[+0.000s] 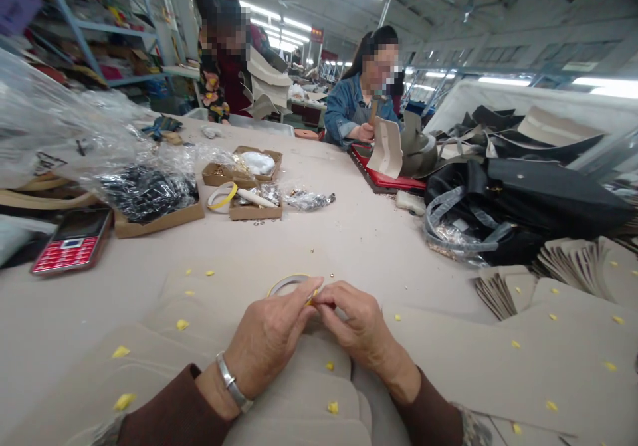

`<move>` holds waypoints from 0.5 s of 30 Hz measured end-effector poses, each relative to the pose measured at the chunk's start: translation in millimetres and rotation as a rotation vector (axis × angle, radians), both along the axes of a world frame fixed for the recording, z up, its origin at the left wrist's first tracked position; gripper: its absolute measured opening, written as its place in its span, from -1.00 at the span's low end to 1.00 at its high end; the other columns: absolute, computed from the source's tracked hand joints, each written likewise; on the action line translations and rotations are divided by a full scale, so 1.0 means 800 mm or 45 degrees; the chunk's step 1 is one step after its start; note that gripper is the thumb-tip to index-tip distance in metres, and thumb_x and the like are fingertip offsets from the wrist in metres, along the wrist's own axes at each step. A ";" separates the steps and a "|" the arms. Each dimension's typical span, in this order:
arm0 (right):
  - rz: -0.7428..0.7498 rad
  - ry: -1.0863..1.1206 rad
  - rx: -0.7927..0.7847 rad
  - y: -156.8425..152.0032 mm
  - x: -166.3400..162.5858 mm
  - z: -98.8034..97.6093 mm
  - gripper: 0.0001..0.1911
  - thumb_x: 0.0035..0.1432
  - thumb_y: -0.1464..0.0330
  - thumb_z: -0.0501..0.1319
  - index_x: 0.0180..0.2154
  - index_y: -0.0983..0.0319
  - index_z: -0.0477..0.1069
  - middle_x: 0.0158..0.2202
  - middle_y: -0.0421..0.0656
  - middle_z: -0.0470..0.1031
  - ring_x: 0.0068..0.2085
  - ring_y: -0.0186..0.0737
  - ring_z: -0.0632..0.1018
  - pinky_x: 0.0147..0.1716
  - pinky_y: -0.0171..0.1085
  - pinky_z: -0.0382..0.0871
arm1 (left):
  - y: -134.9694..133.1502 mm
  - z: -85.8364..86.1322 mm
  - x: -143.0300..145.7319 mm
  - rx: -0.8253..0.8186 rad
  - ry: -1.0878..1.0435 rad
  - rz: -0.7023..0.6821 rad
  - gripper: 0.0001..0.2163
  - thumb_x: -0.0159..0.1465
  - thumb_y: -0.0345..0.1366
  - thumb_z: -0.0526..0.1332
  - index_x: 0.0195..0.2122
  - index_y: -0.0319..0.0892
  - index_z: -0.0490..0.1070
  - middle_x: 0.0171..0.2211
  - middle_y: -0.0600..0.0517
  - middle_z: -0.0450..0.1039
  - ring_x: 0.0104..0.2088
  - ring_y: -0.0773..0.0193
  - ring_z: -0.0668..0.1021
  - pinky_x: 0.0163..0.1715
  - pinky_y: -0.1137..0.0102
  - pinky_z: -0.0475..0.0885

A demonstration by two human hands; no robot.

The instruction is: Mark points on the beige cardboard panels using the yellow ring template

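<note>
My left hand holds a thin roll of yellow tape by its edge, the ring standing out past my fingers. The fingertips of my right hand are pinched together against the roll's near side, where the two hands meet. Whatever lies between the right fingertips is too small to make out. Beneath both hands are overlapping beige material pieces. Small yellow tape bits, such as one tape bit, dot these pieces. More beige pieces with yellow bits lie to the right.
A red-keyed phone lies left, beside a cardboard tray of plastic-wrapped black items. Small boxes of metal parts and another tape roll sit ahead. A black bag stands right. Across the table, a person in denim holds a hammer; another person stands left.
</note>
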State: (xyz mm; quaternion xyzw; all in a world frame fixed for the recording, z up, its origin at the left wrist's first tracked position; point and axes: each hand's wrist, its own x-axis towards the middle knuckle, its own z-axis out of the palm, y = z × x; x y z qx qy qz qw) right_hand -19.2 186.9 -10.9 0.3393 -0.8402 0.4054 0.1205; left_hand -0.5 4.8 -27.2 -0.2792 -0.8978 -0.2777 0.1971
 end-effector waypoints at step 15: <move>-0.388 -0.553 -0.257 -0.019 0.011 -0.005 -0.88 0.04 0.39 0.17 -0.46 0.24 0.47 -0.62 -0.23 0.47 -0.60 -0.34 0.48 -0.59 -0.40 0.32 | 0.002 0.013 0.004 0.017 -0.002 -0.010 -0.79 0.37 -0.44 -0.01 -0.39 -0.13 0.30 -0.50 0.08 0.32 -0.50 0.27 0.40 -0.50 0.39 0.24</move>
